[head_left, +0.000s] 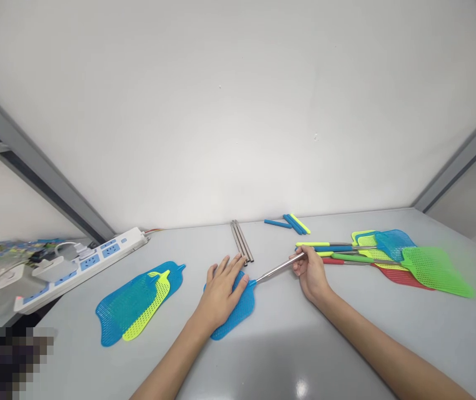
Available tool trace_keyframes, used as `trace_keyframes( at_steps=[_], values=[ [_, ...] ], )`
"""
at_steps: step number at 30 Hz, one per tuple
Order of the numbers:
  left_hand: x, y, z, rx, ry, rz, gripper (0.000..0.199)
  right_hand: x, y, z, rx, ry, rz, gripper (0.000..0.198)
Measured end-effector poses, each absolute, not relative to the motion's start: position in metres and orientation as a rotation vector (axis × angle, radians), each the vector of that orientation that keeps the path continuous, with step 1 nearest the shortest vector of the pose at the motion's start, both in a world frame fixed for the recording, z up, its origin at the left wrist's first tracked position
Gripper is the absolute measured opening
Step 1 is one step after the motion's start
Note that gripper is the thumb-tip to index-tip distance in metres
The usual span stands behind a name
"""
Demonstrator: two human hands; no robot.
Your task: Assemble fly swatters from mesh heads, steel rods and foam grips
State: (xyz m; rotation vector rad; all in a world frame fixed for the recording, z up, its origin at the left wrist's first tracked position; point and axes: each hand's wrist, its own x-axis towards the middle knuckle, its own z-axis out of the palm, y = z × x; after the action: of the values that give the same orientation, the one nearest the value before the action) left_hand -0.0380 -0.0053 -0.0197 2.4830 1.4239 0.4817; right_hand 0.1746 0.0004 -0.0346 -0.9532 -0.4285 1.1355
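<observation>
My left hand [223,291] lies flat with spread fingers on a blue fly swatter head [241,311], pressing it against the table. A metal rod [277,269] runs from the neck of that head up to the right. My right hand [312,275] pinches the rod's far end between thumb and fingers. Just beyond my left fingertips lie several loose metal rods [241,241] side by side. On the left, blue and yellow swatter heads [138,305] overlap in a pile, with no rods in them.
Fly swatters [387,255] with coloured grips lie stacked at the right, a green swatter head [433,272] on top. Loose blue and yellow grip tubes [296,223] rest near the back wall. A white power strip [91,264] with plugs runs along the table's left edge.
</observation>
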Motion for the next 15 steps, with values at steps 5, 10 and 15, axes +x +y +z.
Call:
trace_keyframes(
  at_steps=[5,10,15],
  values=[
    [-0.0374,-0.0063,-0.0188,2.457,1.434,0.519,0.041,0.1744,-0.0003,-0.0341,-0.946,-0.418,1.139,0.017],
    [-0.0362,-0.007,-0.0153,2.491,1.401,0.554,0.033,0.1739,-0.0008,-0.0324,-0.951,-0.416,1.134,0.017],
    [-0.0339,-0.0078,-0.0136,2.558,1.338,0.57,0.032,0.1738,-0.0004,-0.0322,-0.948,-0.409,1.132,0.016]
  ],
)
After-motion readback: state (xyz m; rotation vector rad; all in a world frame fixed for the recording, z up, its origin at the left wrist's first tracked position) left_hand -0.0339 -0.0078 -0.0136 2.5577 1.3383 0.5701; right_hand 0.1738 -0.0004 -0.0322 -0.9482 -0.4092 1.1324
